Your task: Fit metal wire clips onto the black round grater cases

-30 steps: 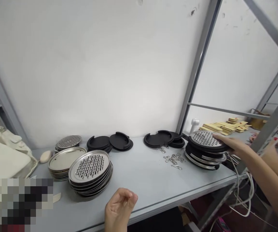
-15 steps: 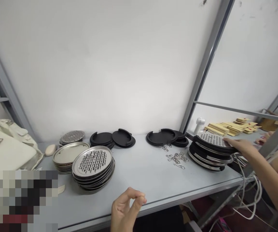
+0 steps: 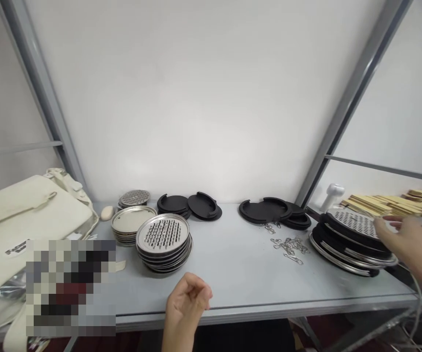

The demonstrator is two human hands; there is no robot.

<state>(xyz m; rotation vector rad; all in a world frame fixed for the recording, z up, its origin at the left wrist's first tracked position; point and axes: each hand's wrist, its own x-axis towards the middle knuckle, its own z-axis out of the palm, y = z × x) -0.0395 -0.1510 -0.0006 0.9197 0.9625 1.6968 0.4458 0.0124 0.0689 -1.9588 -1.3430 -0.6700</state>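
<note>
My left hand hovers at the table's front edge, fingers curled together with nothing visible in them. At the far right, my right hand is beside the top of a stack of black holders and metal discs; its fingers are blurred, and whether they touch the top disc is unclear. Left of centre stands a stack of round metal graters, with plain metal discs behind it. Black round holders lie along the wall, one group left of centre and another right. Loose metal clips lie near the right stack.
A cream bag covers the left end of the table. Metal shelf posts rise on both sides. Yellow flat pieces and a white device are behind the right stack. A cable hangs below the right corner.
The view has turned left, so the table items appear further right. My right hand has lifted slightly from the top disc of the right stack. My left hand stays curled.
</note>
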